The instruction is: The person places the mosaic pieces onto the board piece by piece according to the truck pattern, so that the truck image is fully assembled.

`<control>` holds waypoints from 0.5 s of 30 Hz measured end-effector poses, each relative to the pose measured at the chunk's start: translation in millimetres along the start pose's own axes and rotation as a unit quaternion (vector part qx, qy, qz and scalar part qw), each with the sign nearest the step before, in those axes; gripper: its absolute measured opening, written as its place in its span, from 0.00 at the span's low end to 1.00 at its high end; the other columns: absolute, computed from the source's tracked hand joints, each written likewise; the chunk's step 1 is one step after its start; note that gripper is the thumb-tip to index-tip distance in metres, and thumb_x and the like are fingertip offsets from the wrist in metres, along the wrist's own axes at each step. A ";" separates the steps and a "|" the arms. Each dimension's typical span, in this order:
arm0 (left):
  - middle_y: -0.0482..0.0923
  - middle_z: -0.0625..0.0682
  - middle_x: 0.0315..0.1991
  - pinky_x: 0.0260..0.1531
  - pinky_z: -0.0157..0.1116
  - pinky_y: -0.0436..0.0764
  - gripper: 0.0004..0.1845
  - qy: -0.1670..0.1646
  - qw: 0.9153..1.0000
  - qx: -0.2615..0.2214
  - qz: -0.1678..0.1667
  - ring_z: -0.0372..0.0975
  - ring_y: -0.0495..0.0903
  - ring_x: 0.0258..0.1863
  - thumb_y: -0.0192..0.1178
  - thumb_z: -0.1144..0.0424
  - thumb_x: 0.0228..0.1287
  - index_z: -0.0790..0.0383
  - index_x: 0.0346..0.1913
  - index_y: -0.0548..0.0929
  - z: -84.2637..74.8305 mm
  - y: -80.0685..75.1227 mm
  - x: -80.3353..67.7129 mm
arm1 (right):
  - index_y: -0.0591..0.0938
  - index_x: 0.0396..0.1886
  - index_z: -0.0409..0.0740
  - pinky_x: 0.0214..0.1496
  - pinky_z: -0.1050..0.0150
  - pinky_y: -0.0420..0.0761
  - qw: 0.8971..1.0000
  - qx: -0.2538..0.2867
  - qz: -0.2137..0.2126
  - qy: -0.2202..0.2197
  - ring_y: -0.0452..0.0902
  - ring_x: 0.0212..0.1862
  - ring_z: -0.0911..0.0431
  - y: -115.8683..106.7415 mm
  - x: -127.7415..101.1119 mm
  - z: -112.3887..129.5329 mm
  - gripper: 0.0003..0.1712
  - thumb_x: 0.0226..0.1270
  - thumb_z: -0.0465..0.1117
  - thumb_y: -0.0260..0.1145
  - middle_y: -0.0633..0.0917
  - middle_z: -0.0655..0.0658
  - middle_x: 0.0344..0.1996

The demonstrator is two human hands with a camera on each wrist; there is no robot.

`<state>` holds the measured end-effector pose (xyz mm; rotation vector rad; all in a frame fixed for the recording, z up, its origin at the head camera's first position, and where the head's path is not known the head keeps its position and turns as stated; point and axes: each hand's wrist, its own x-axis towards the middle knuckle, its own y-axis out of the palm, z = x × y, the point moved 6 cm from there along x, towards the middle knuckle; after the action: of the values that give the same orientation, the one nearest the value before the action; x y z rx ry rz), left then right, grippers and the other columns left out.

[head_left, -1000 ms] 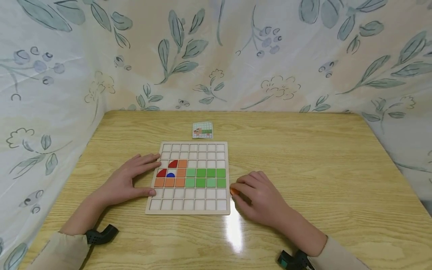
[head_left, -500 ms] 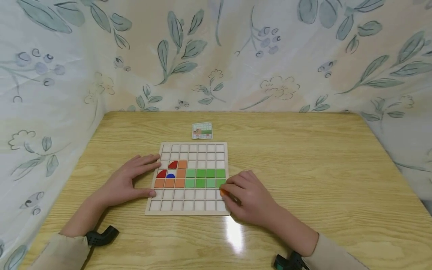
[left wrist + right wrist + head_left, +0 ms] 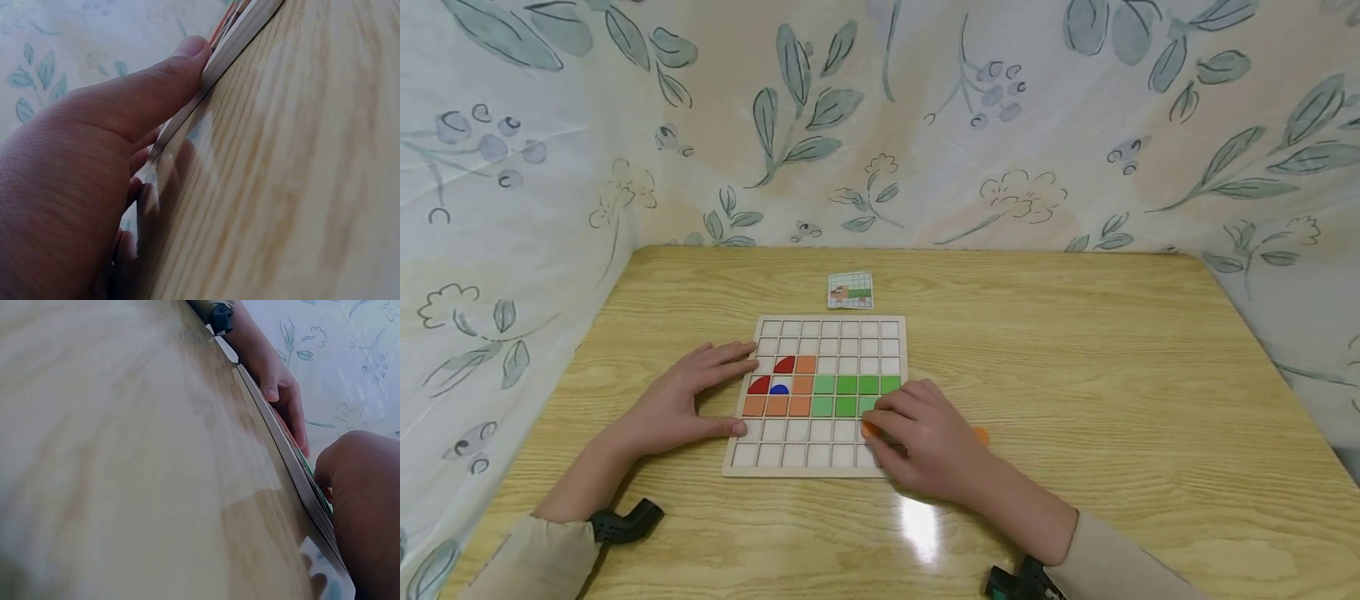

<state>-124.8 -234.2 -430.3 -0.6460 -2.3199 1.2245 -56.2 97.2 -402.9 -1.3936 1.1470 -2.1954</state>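
Observation:
A wooden grid board lies on the table, holding orange, light and dark green, red and blue pieces in its middle rows. My left hand rests along the board's left edge, fingers and thumb spread. In the left wrist view, the left thumb touches the board's rim. My right hand is over the board's lower right part, pinching a small orange piece between thumb and fingertips. Its shape is mostly hidden by the fingers. Another orange piece shows on the table beyond the right hand.
A small card with a printed coloured grid picture lies just behind the board. The wooden table ends at a leaf-patterned cloth at the back and sides. Black wrist cameras sit at both cuffs.
My right hand has moved left from beside the board to over its lower right cells, carrying the orange piece. Another orange piece has come into view behind it. The left hand stays put.

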 end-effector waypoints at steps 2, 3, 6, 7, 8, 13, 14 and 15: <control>0.65 0.48 0.84 0.85 0.40 0.43 0.48 0.003 1.000 0.003 0.000 0.58 0.60 0.83 0.83 0.43 0.59 0.49 0.81 0.76 0.0 -0.1 -0.1 | 0.93 0.45 0.45 0.47 0.58 0.80 1.000 -0.001 0.007 0.000 0.81 0.46 0.53 3.1 2.2 1.5 0.09 0.69 0.41 0.76 0.88 0.50 0.44; 0.65 0.48 0.84 0.85 0.39 0.43 0.48 0.005 1.000 0.005 0.000 0.57 0.60 0.83 0.83 0.42 0.59 0.50 0.81 0.76 -0.1 -0.1 0.0 | 0.93 0.45 0.45 0.47 0.58 0.80 1.000 -0.003 0.009 0.000 0.81 0.46 0.53 4.1 2.9 2.0 0.08 0.69 0.41 0.76 0.88 0.50 0.44; 0.64 0.48 0.85 0.85 0.38 0.42 0.49 0.010 1.000 0.008 0.002 0.56 0.60 0.84 0.83 0.42 0.59 0.50 0.82 0.75 -0.9 -0.1 0.4 | 0.93 0.45 0.45 0.46 0.58 0.79 1.000 -0.007 0.012 0.003 0.80 0.46 0.53 5.8 3.2 2.2 0.08 0.69 0.41 0.76 0.88 0.50 0.43; 0.64 0.48 0.85 0.85 0.38 0.42 0.49 0.010 1.000 0.008 0.004 0.55 0.59 0.84 0.82 0.42 0.60 0.50 0.82 0.74 -1.4 0.0 0.6 | 0.93 0.45 0.45 0.46 0.58 0.79 1.000 -0.008 0.012 0.005 0.80 0.46 0.53 5.9 3.0 2.0 0.08 0.69 0.41 0.76 0.88 0.50 0.43; 0.63 0.48 0.85 0.85 0.38 0.42 0.49 0.010 1.000 0.009 0.005 0.55 0.59 0.84 0.82 0.41 0.60 0.50 0.82 0.74 -1.4 0.0 0.8 | 0.93 0.45 0.45 0.47 0.58 0.79 1.000 -0.008 0.012 0.007 0.80 0.46 0.53 6.0 2.7 1.7 0.08 0.69 0.41 0.76 0.88 0.50 0.43; 0.63 0.48 0.85 0.85 0.39 0.42 0.49 0.003 1.000 0.005 0.005 0.55 0.58 0.84 0.82 0.41 0.59 0.50 0.82 0.75 -1.8 -0.8 0.4 | 0.93 0.46 0.46 0.47 0.58 0.79 1.000 -0.011 0.018 0.007 0.80 0.46 0.53 7.7 2.1 0.6 0.08 0.70 0.42 0.76 0.88 0.50 0.43; 0.63 0.48 0.85 0.85 0.40 0.42 0.49 0.002 1.000 0.004 0.003 0.56 0.58 0.84 0.83 0.42 0.59 0.50 0.82 0.75 -1.5 -0.8 0.3 | 0.93 0.46 0.46 0.47 0.58 0.79 1.000 -0.011 0.019 0.007 0.80 0.46 0.53 8.3 1.9 0.4 0.09 0.70 0.42 0.76 0.88 0.50 0.43; 0.63 0.48 0.85 0.86 0.40 0.42 0.49 0.002 1.000 0.003 0.002 0.56 0.58 0.84 0.83 0.42 0.59 0.50 0.82 0.75 -1.5 -0.8 0.2 | 0.93 0.46 0.46 0.47 0.58 0.79 1.000 -0.011 0.020 0.006 0.80 0.47 0.53 8.8 1.7 0.2 0.09 0.70 0.42 0.75 0.88 0.50 0.43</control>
<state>-124.2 -233.6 -428.7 -0.6514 -2.3114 1.2319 -58.3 90.5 -408.4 -1.3554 1.1967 -2.1727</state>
